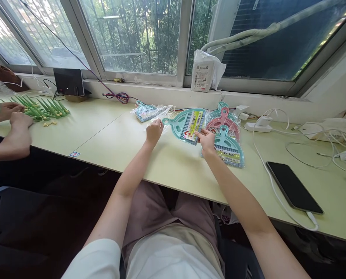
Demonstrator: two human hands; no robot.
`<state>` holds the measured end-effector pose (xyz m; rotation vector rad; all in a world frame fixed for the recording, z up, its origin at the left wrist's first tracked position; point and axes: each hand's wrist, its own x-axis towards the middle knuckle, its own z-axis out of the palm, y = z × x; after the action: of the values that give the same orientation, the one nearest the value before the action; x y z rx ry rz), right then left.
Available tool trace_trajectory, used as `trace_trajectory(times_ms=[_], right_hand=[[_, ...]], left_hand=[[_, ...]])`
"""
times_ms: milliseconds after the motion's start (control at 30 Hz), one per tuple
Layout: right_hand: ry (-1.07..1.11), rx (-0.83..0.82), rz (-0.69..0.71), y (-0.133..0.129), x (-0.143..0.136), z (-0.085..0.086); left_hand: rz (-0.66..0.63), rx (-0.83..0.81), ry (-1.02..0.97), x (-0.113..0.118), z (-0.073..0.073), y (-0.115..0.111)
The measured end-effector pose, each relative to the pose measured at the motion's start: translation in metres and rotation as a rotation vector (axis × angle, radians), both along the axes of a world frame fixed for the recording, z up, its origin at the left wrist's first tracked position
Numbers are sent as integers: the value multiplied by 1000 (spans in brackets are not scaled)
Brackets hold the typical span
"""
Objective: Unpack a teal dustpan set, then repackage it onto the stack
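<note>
Currently, left hand: your left hand point(154, 132) has its thumb and fingers pinched on the handle end of the teal dustpan set point(179, 124).
Right hand: your right hand point(206, 140) pinches the same set near the lower edge of its yellow-green label point(195, 122).
Teal dustpan set: it's between your hands, above the table point(115, 149), with its handle towards your left.
Beside your right hand: you have a front teal set point(227, 142) overlapping a pink set point(216, 124), with another teal handle point(222, 104) behind; these crowd the space just right of the held set.
Beyond your left hand: a wrapped blue set point(146, 111) lies in clear plastic near the wall.
Right side: a black phone point(293, 187) is plugged into a white cable point(273, 182) that loops over the table; a power strip point(258, 126) sits farther back.
Sill: you face a white box point(201, 73) with a plastic bag point(218, 73).
Far left: another person's hands point(21, 119) are at green plastic-looking stems point(52, 108), near a dark tablet point(70, 81).
</note>
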<state>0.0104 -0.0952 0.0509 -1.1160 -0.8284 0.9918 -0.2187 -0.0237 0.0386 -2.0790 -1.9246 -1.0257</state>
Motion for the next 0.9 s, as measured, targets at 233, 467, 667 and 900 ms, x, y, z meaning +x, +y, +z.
trace_trajectory(times_ms=[233,467,667,900], right_hand=[[-93,88,-162,11,11,-16],[-77,67,-167,17,18,-18],[46,75,42,1,-3,-5],[83,92,88,-6,-9,1]], left_hand=[[-91,187,-99,3,8,-10],[-230,229,-117,17,14,-26],[-244,241,-128,14,12,-24],[-425,282,-89,17,10,-28]])
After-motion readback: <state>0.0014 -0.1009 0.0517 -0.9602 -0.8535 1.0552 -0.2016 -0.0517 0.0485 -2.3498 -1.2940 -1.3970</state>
